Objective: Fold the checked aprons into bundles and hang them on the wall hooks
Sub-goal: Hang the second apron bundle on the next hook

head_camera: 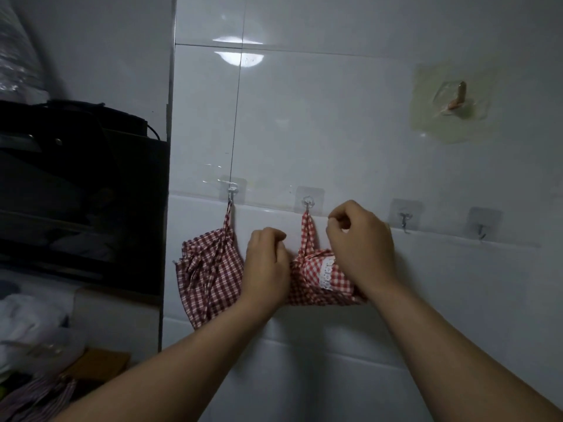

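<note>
Two checked apron bundles hang on the white tiled wall. The dark red one (210,269) hangs by its strap from the leftmost clear adhesive hook (232,192). The brighter red one (320,274), with a white lace label, hangs by its strap from the second hook (308,202). My left hand (268,263) is curled at this bundle's left end and hides it; whether it grips the cloth is unclear. My right hand (361,242) is curled above the bundle's right end. Its thumb and forefinger are together with nothing visible between them, and its wrist covers the cloth.
Two bare hooks (404,219) (481,229) sit further right on the same row, and an old yellowed hook (457,100) sits higher up. A dark appliance with a black bag (76,178) fills the left side. White cloths (30,324) and striped fabric (36,397) lie below it.
</note>
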